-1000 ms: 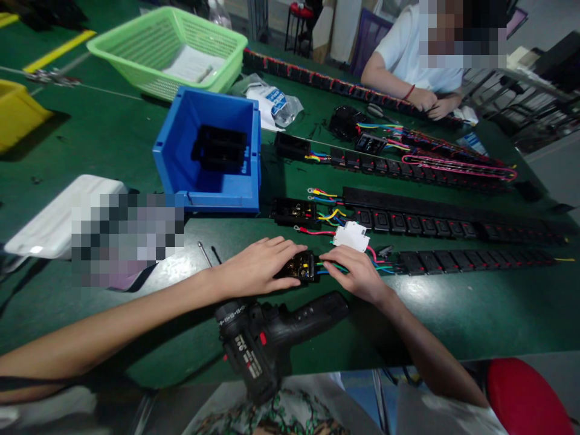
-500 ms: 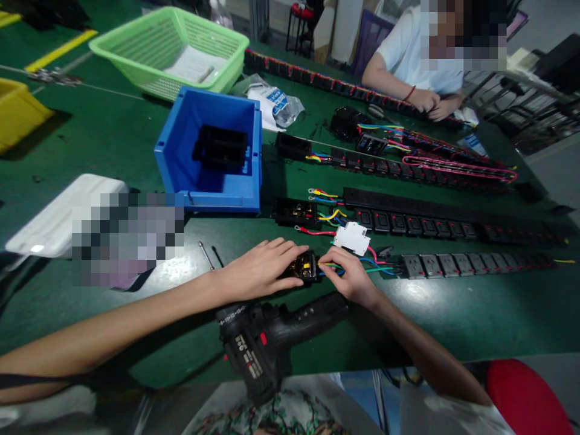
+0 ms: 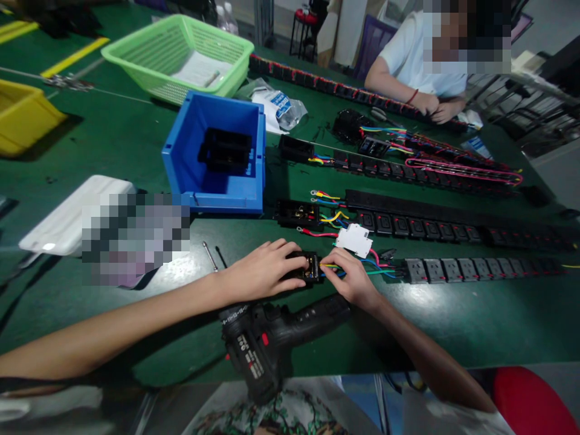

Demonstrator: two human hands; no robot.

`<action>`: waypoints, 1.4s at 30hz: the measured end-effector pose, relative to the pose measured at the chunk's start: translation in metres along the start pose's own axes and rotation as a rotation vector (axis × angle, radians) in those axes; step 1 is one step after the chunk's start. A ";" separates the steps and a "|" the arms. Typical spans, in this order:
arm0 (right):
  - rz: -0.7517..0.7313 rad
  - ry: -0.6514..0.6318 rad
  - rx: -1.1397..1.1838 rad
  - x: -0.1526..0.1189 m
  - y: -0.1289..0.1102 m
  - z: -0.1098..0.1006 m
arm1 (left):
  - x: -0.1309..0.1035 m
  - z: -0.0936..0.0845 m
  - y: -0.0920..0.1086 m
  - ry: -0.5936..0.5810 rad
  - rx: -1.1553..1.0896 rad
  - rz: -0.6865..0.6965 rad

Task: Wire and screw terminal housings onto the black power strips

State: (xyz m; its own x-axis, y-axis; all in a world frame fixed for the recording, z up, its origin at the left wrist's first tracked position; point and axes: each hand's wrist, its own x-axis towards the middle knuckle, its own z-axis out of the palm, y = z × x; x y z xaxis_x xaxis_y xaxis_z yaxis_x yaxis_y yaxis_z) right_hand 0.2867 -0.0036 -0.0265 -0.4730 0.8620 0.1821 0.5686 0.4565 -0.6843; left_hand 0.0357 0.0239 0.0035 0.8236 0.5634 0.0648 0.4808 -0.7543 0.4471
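Note:
My left hand (image 3: pixel 265 272) lies over a small black terminal box (image 3: pixel 313 269), its fingers and thumb closed around the left part, which they hide. Brass-coloured contacts show inside the box. At its right end my right hand (image 3: pixel 353 278) pinches a yellow-green wire (image 3: pixel 325 266) that enters the box. Blue and green wires (image 3: pixel 378 271) run on to a row of grey sockets (image 3: pixel 453 270). A white circuit breaker (image 3: pixel 354 240) with red leads sits just beyond my right fingers. Below the hands, a black cordless drill (image 3: pixel 267 338) lies on its side.
Behind my hands lie a second terminal box (image 3: pixel 299 212) and black socket strips (image 3: pixel 412 225). A blue bin (image 3: pixel 217 202) holds black housings; a green basket (image 3: pixel 136 66) stands behind it. A white power bank (image 3: pixel 75 214) lies left. Across the green table (image 3: pixel 181 338), a co-worker (image 3: pixel 421 72) handles another strip.
My left index finger has bent down into the terminal box, covering more of the contacts. My right hand stays at the wire. The whole view has shifted slightly.

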 end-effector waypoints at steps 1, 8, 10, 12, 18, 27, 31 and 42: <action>0.001 0.002 0.002 0.000 0.001 0.000 | 0.000 -0.001 0.000 -0.003 0.006 -0.001; 0.012 0.018 0.017 0.000 0.001 0.002 | -0.001 -0.002 0.002 0.006 0.020 0.000; 0.012 0.023 0.018 0.000 0.000 0.002 | -0.001 -0.002 0.003 0.014 0.027 -0.002; 0.016 0.023 0.016 -0.001 0.000 0.001 | -0.001 -0.003 0.003 0.015 0.037 -0.004; 0.024 0.022 0.008 -0.001 0.000 0.000 | -0.001 -0.003 0.005 0.009 0.070 -0.001; 0.015 0.030 0.000 -0.001 -0.002 0.001 | -0.001 -0.004 0.006 -0.001 0.080 0.001; 0.006 0.032 0.008 0.000 -0.004 0.000 | -0.002 -0.004 0.006 0.001 0.085 0.005; -0.056 0.095 -0.067 0.007 -0.010 -0.012 | -0.003 -0.003 0.005 0.020 0.097 0.011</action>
State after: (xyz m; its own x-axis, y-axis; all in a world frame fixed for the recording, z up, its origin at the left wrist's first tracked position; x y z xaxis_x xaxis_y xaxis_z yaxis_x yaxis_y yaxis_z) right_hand 0.2859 0.0005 -0.0101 -0.4413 0.8503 0.2867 0.5883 0.5154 -0.6231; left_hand 0.0346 0.0188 0.0082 0.8231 0.5611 0.0875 0.4997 -0.7889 0.3578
